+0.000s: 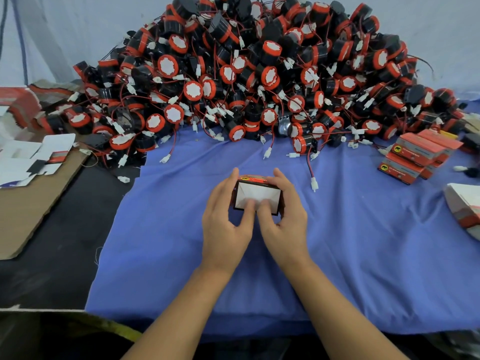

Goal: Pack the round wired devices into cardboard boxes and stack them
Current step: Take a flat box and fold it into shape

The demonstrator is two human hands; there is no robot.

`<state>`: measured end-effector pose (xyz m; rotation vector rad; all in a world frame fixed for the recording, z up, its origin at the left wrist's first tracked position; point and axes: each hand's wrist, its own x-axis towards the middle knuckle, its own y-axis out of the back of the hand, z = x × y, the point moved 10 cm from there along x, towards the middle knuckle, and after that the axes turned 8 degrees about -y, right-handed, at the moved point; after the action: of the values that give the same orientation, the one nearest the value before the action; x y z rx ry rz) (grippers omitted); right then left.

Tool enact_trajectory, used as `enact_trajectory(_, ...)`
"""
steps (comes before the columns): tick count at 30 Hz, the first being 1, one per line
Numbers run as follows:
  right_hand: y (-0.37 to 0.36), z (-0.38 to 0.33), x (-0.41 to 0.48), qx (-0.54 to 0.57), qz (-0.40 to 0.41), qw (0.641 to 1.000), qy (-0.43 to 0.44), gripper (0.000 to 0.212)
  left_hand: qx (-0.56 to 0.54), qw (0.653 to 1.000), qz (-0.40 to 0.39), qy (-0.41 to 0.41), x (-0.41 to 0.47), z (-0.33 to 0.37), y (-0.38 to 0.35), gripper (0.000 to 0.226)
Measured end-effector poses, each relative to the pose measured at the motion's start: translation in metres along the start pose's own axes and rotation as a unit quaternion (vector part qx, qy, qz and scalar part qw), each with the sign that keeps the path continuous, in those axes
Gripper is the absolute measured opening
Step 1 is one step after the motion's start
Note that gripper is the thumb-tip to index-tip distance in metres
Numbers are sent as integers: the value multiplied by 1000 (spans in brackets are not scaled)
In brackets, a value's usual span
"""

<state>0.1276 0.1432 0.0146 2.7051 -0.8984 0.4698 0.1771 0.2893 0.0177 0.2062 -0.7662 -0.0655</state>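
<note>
1. Blue cloth (363, 242). Covers the work surface from the near edge to the far wall. Judged to be there as a soft, clean bed for the goods.

2. Heap of round wired devices (259, 74). Black bodies, red rims, white caps, red leads with white plugs. Piled at the back of the cloth, within reach.

3. Cardboard sheet (26, 203). Brown, at the person's left, carrying flat box blanks (33, 157), probably the supply of unfolded cartons.

4. Packed boxes (415, 157). Red and grey, stacked on the right part of the cloth, well apart from the hands. This is likely the finished pile.

5. Left hand (226, 224) and right hand (283, 219). Forearms reach in from below and meet at centre. Each hand's fingers curl round one side of the carton, bracing it.

6. Box (257, 197). Held between both hands at mid-cloth, white end face toward the camera (contents cannot be seen).

7. Thumb tips (249, 203). Side by side, pressing the white flap, apparently to tuck it shut before stacking.
</note>
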Motion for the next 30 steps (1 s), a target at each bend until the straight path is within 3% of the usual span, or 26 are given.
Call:
enact_trajectory(17, 2, 0, 0, -10, 3, 1000, 0, 48, 11, 999, 30, -11, 3, 3, 6, 34)
enact_trajectory(22, 5, 7, 3, 21, 10, 1000, -11, 24, -17, 1000, 22, -4, 3, 1, 4, 21)
enact_trajectory(27, 7, 10, 5, 36, 31, 999, -1, 18, -69, 994, 42, 74, 3, -16, 4, 21)
enact_trajectory(30, 4, 16, 6, 70, 13, 997, -27, 44, -89, 994, 28, 65, 3, -16, 1, 26)
